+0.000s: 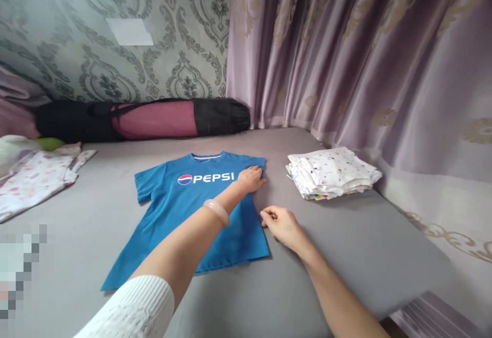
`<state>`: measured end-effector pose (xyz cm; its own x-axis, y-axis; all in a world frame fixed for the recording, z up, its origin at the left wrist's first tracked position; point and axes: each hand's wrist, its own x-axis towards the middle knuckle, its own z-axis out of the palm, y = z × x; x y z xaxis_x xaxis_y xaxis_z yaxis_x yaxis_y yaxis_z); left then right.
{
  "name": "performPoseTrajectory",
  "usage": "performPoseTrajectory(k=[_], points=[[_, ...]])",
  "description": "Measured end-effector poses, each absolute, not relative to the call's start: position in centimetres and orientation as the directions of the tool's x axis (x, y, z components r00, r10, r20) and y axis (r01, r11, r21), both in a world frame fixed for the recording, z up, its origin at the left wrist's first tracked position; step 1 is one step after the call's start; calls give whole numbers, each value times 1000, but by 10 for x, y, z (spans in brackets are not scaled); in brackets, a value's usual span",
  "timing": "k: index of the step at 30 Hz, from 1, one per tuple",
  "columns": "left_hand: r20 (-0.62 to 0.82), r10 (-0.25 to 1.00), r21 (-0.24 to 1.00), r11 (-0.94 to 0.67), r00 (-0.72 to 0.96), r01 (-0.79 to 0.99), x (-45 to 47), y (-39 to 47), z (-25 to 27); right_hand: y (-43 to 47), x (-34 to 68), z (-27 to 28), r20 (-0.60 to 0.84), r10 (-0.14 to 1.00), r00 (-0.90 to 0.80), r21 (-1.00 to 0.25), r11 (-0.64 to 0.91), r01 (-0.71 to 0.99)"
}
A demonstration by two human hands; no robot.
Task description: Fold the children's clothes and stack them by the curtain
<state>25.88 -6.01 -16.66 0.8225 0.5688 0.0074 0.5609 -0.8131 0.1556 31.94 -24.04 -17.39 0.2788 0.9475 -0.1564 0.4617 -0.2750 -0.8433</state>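
Blue shirt [175, 206] spread flat, centre of grey surface [230, 307]; likely light, soft, limp; best held by shoulder and hem edges. Left hand [250, 178] palm-down at right sleeve, fingers loosely extended, nothing visibly gripped. Right hand [283, 225] half curled beside right edge; pinch unclear. Folded clothes [334, 171] right.

A blue short-sleeved T-shirt [180, 207] lies front-up, spread nearly flat on the grey sheet [330, 256] — white PEPSI lettering [213, 177] and a round logo [185, 180] across its chest. Its collar [206, 157] points toward the sheet's far edge.
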Motion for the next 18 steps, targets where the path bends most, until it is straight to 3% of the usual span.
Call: performPoseTrajectory(k=[9, 14, 18], points=[[-22, 637, 211, -750, 770, 627, 274, -54, -157, -239, 316, -182, -261, 938, 230, -918, -314, 240], [-15, 663, 359, -695, 748, 623, 270, -33, -151, -243, 314, -170, -364, 925, 111, -898, -380, 220], [12, 739, 534, -574, 674, 620, 266, -14, -152, -246, 312, -161, -355, 934, 42, -914, -356, 194]])
